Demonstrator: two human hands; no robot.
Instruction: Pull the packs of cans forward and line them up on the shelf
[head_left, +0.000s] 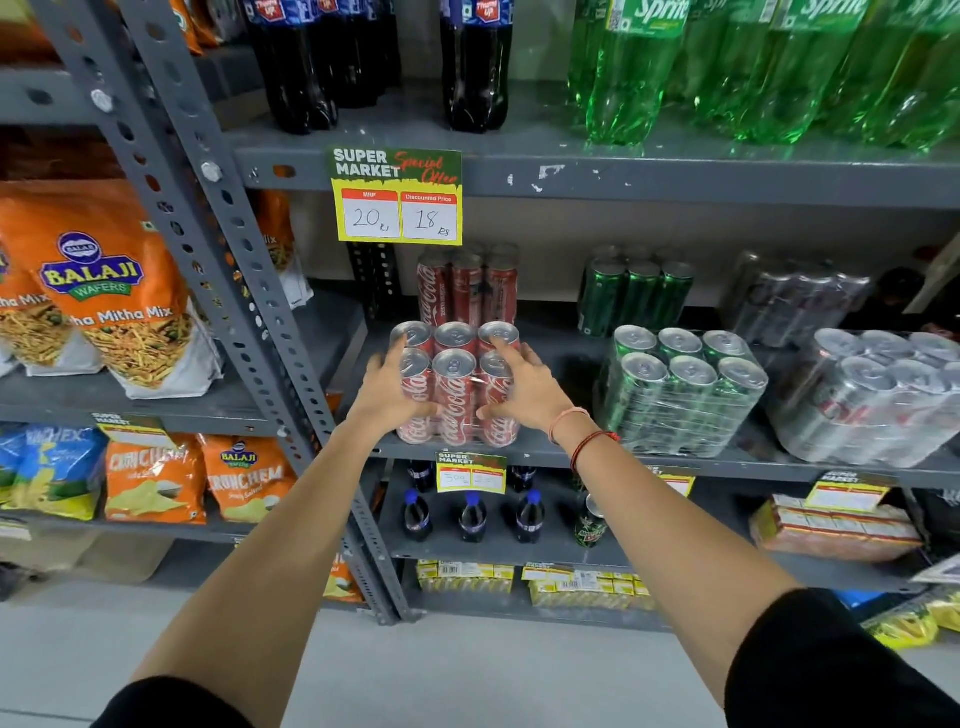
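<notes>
Head cam: front Coca-Cola six-pack (456, 389) sits at the front edge of the middle shelf (675, 462), shrink-wrapped, upright. Left hand (387, 387) spread flat on the pack's left side, fingers reaching up over the back can tops; right hand (522, 387) spread the same way on the right side, thumb low on the front. Both pressing inward, not pinching.

A second Coca-Cola pack (467, 288) stands well back, behind the first. Green can pack (680, 389) and silver can pack (878, 397) also sit at the front edge to the right, w/ more packs behind them.

To do it well, imo: keep the squeeze even on both sides so the wrap doesn't slip, slide rather than lift, square the front face w/ the shelf lip & w/ the green pack's front. Don't overshoot the edge, since the pack looks about flush w/ it. Back red pack prob. needs pulling up behind it.
</notes>
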